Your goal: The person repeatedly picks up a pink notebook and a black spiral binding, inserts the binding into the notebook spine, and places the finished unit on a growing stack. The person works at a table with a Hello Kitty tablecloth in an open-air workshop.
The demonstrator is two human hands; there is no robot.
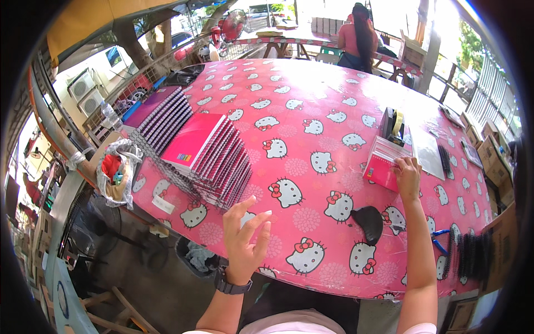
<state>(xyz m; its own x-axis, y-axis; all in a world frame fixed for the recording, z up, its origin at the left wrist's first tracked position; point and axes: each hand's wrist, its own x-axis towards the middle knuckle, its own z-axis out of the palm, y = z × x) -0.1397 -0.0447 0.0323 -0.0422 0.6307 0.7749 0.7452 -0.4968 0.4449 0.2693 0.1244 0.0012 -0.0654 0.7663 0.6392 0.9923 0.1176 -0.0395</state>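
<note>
My left hand (245, 236), with a dark watch at the wrist, is raised over the near table edge, fingers apart and nothing in them. It is near a tall stack of pink spiral notebooks (207, 158). To the right, my right hand (409, 177) has its fingers bent and closed at the right edge of a pink notebook (380, 167), which lies on the table in a small pile. Its fingertips are partly hidden. Nearer to me lies a flat black piece (368, 224), and farther right are blue-handled pliers (438, 242).
A second notebook stack (158, 119) stands at the left. Behind the right hand's pile are a tape dispenser (393, 127) and a pale sheet (427, 153). Black spiral coils (464, 256) lie at the right edge. A plastic bag (118, 172) hangs left. Another person (359, 39) sits beyond the table.
</note>
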